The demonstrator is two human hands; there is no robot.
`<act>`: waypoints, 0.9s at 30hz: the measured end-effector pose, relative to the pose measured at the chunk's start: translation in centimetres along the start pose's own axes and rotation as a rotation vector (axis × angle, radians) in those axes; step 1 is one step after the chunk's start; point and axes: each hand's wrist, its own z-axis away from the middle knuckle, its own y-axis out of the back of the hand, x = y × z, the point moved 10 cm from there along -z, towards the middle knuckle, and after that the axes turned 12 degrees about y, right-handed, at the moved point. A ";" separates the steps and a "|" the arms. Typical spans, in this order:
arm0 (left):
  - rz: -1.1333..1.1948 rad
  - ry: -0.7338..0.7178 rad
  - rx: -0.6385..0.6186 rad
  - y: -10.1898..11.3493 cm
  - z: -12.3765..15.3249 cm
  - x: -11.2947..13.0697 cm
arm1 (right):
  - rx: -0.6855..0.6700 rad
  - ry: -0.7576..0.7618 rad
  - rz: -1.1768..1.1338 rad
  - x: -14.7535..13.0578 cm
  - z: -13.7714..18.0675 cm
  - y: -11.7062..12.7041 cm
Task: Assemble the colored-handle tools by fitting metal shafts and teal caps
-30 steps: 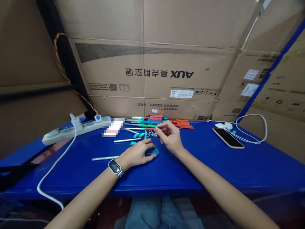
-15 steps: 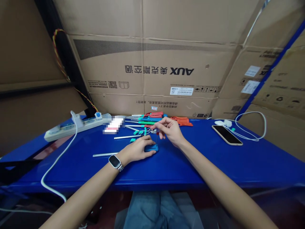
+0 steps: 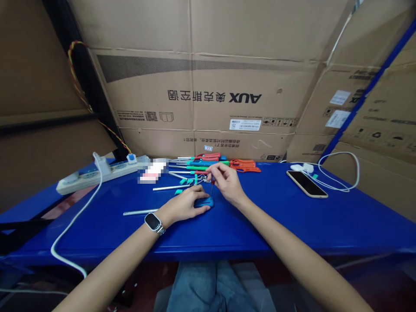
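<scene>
- Holding down a small blue piece (image 3: pixel 206 203), the left hand (image 3: pixel 184 205) curls its fingers over it.
- Just right, the right hand (image 3: pixel 227 185) pinches a thin screwdriver (image 3: pixel 212 188) upright.

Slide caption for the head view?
Left hand pins a blue object; right hand holds a thin tool upright on it.

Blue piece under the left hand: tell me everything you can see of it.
The blue piece is small, low and rounded, plastic by its look, lying flat on the blue table. The left hand covers most of it; only its right end shows. A thin tool with a red part, pinched upright in the right hand, touches its top. Finer detail is unreadable.
</scene>
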 end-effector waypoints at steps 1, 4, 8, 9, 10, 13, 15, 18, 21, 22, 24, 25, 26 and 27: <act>-0.002 -0.003 0.002 0.0 0.0 0.0 | 0.052 -0.008 -0.005 0.2 0.1 0.3; -0.007 -0.008 0.008 0.1 0.1 0.2 | 0.130 -0.066 -0.047 1.0 0.2 0.7; -0.014 -0.011 0.007 0.1 0.0 0.3 | -0.006 -0.089 -0.094 0.9 -0.1 -0.1; -0.019 -0.007 0.003 0.1 0.0 0.2 | -0.066 -0.078 -0.093 0.7 -0.1 -0.6; -0.023 -0.001 0.000 0.1 0.0 0.2 | -0.126 -0.063 -0.080 0.4 -0.1 -1.0; -0.034 0.016 0.002 0.0 0.1 0.2 | -0.240 -0.002 0.004 -0.4 0.0 -1.7; -0.049 0.014 0.009 0.0 0.2 0.3 | -0.234 0.046 0.062 -0.9 -0.1 -1.5; -0.034 -0.021 0.110 1.3 0.4 0.9 | -0.158 0.069 0.059 -1.0 -0.2 -1.0; 0.161 -0.016 0.386 5.7 0.6 1.0 | -0.079 -0.003 -0.033 0.0 -0.1 -0.5; 0.255 -0.004 0.480 7.3 0.6 0.9 | -0.069 -0.027 -0.051 0.3 0.0 -0.4; 0.388 -0.019 0.535 9.4 0.0 1.4 | -0.075 -0.050 -0.054 0.6 0.1 -0.4; 0.425 -0.048 0.510 10.0 -0.6 2.0 | -0.088 -0.050 -0.050 0.5 0.1 -0.4; 0.440 -0.086 0.482 10.4 -1.2 2.8 | -0.102 -0.045 -0.050 0.5 0.1 -0.4; 0.444 -0.124 0.429 10.4 -1.8 3.6 | -0.110 -0.036 -0.054 0.3 0.1 -0.4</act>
